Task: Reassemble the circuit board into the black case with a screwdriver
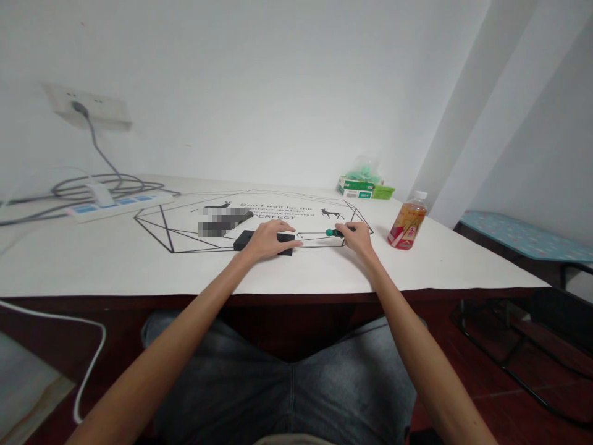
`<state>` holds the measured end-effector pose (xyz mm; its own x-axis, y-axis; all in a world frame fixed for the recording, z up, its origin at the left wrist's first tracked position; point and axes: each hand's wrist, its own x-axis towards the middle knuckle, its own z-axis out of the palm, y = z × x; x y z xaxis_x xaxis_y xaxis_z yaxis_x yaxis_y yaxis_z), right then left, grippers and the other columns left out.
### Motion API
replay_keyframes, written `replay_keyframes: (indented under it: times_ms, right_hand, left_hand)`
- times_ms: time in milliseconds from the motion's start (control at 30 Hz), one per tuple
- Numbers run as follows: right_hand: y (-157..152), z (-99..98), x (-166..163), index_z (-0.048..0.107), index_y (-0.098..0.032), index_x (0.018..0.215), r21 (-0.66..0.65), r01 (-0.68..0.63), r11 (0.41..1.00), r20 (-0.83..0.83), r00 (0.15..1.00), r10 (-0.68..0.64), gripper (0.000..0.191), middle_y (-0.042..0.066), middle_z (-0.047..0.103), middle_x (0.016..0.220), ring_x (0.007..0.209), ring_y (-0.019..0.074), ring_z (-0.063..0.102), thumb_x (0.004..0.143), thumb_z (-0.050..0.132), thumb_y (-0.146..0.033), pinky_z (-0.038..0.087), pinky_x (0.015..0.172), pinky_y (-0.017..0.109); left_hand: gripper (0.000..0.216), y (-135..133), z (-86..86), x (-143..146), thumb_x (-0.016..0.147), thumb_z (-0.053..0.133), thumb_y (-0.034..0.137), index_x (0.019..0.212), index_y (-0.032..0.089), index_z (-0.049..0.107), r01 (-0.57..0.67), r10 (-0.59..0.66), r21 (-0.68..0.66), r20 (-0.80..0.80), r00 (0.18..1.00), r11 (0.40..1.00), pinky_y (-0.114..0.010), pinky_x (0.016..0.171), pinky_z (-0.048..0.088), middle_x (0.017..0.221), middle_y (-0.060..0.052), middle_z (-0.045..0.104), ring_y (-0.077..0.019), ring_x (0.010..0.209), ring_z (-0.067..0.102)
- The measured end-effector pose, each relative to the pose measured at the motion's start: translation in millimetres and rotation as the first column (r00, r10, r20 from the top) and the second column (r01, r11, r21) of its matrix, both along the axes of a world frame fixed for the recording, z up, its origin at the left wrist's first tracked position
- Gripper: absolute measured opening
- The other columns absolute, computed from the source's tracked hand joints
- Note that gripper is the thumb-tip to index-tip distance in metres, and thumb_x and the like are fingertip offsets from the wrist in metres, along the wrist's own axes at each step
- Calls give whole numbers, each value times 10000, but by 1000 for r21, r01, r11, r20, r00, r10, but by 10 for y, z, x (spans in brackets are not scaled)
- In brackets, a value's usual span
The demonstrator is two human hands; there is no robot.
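Observation:
My left hand (269, 240) lies across a flat black box (245, 238), thumb on the near side and fingers on the far side, steadying it on the table. The palm and fingers cover the box's middle. To the right, my right hand (357, 237) is closed around a black-and-green handle (330, 233) that looks like a screwdriver's. Its green end points left toward the box, with a gap between them. Whether the thin dark line beyond it is a shaft or tablecloth print, I cannot tell.
Behind the box lies a dark object (225, 221), partly pixelated. A drink bottle (407, 224) stands right of my right hand. Green-and-white boxes (356, 186) sit at the back. A power strip (123, 206) and coiled cables (106, 183) lie left. The white table (204, 272) ends before my lap.

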<state>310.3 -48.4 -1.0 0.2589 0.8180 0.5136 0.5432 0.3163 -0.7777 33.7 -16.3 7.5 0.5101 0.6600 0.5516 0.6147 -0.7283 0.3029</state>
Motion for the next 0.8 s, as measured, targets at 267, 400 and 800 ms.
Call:
replay_keyframes:
  times_ms: [267,400,800]
  right_hand:
    - [-8,-5,-18,477,-206,482,-24,-110,994,-116,988,107,442,-54,344,391,378,96,366,753,676,-492,249,469,253]
    - [-9,-7,-26,493,-200,479,-36,-122,992,-114,987,117,424,-54,347,390,373,93,355,760,663,-469,231,462,256]
    - [-13,-2,-36,549,-189,492,-40,-84,996,-25,996,83,432,-47,362,408,431,108,358,762,637,-515,274,499,273]
  left_hand:
    - [237,-15,-29,61,849,712,458,885,235,783,-21,18,28,103,994,999,-371,877,513,1006,-50,774,-233,949,694]
    - [178,-26,-22,53,871,683,371,872,230,792,26,-26,4,112,993,1000,-370,866,520,983,-52,781,-228,928,700]
    - [202,-37,-18,40,885,619,324,877,259,810,34,-33,-4,78,996,999,-366,850,529,992,-44,781,-222,912,697]
